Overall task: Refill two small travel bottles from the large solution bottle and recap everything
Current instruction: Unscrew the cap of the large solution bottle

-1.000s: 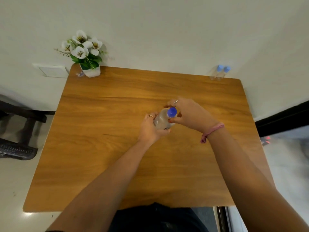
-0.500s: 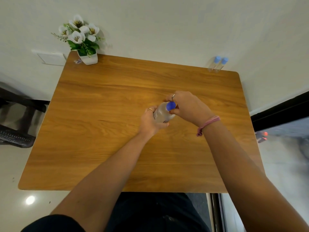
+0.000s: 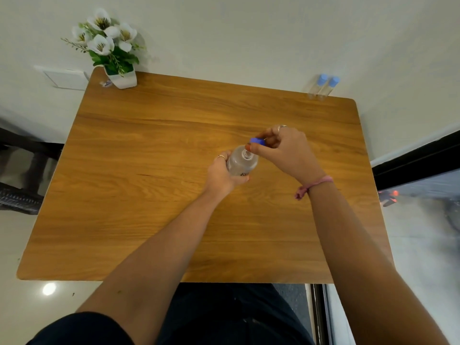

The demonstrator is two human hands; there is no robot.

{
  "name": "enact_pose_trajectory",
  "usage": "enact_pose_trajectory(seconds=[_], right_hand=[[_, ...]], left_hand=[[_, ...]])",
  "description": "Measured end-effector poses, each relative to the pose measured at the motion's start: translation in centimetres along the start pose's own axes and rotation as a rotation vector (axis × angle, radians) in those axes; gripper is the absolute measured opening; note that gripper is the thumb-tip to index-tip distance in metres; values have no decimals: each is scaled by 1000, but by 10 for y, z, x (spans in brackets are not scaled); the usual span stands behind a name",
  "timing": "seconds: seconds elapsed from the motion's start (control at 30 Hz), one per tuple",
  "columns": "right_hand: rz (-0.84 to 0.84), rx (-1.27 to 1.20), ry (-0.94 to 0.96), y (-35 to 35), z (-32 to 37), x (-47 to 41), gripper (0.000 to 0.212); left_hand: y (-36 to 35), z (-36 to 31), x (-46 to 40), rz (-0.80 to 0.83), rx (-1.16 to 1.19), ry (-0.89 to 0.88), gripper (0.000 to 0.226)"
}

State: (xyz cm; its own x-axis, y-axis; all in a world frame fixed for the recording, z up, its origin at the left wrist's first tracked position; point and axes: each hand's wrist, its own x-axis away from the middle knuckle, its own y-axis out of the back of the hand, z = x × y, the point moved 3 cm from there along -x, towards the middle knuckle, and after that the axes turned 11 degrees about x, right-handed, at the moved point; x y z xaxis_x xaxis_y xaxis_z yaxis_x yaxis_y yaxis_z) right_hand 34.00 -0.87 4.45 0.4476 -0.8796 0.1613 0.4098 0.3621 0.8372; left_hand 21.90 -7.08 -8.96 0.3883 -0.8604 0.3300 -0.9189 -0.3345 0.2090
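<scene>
Head view: we can't read the dark label print low on the large solution bottle (image 3: 242,162), and our left hand (image 3: 225,173) covers its lower body. Liquid level is hard to tell through the clear plastic. Bottle stands mid-table (image 3: 154,185), neck open. Left fingers curl round its side, gripping it. Our right hand (image 3: 286,150) pinches the blue cap (image 3: 257,141) between thumb and fingertips, just above and beside the neck, off the bottle. Two small travel bottles (image 3: 322,87), blue-capped, touching, sit at the far right table edge; contents unclear.
</scene>
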Motion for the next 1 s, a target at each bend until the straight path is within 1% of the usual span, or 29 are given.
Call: enact_pose_trajectory(seconds=[0.1, 0.2, 0.27, 0.33, 0.5, 0.6, 0.7, 0.77, 0.83, 0.93, 1.0], right_hand=[[13, -314, -72, -7, -25, 8, 33], [-31, -482, -158, -22, -52, 14, 34], [-35, -523, -217, -34, -69, 16, 39], [-16, -506, -253, -47, -84, 17, 44], [-27, -470, -328, -79, -106, 11, 40], [-22, -424, -338, -91, -111, 7, 40], [16, -307, -307, -100, -113, 5, 39], [33, -272, -308, -104, -115, 4, 39], [43, -253, -318, -107, -117, 2, 40], [48, -208, -314, -114, -120, -2, 40], [47, -194, -313, -116, -121, -5, 40]], left_hand=[[-2, 3, -4, -3, 8, 4, 74], [-2, 3, -6, -6, 12, 2, 75], [-2, 4, -6, 4, 10, -5, 77], [-1, 4, -6, 11, 9, -12, 79], [0, 2, -5, 31, -35, -42, 79], [3, 3, -3, 125, -135, -42, 86], [14, 13, 0, 231, -250, 43, 94], [23, 20, -2, 203, -239, 82, 86], [32, 22, -4, 116, -168, 97, 71], [41, 21, -10, -18, -55, 83, 54], [43, 21, -14, -67, 23, 70, 48]])
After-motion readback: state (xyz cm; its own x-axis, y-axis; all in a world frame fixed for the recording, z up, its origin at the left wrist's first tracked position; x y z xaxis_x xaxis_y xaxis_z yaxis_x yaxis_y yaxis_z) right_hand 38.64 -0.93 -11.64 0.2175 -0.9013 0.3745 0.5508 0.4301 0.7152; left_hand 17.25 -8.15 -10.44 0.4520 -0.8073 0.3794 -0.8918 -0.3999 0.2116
